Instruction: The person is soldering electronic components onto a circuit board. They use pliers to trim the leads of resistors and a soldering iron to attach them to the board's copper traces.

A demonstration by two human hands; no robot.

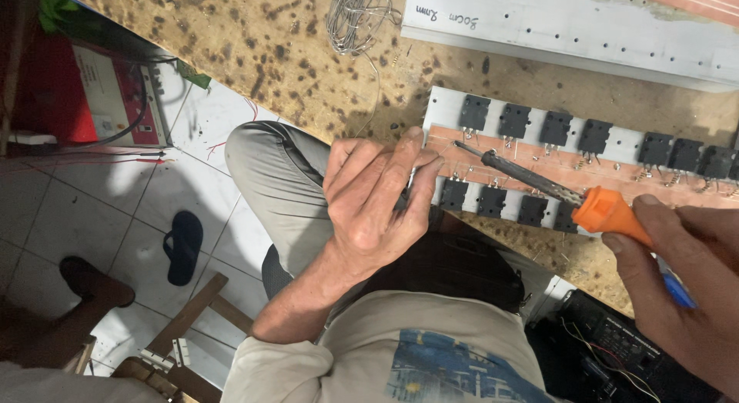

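My right hand (681,276) grips a soldering iron (554,189) by its orange handle; the dark tip rests on a copper-coloured strip board (539,160). That board lies on a pale metal bar lined with two rows of black transistors (514,121). My left hand (377,199) rests at the board's left end, fingers curled against its edge, pinching something thin that I cannot make out.
The burn-spotted wooden bench (262,41) carries a second drilled pale metal bar (570,30) and a coil of thin wire (356,14). Below lie a tiled floor, a dark sandal (183,245), a red device (108,95) and wooden stool parts (181,334).
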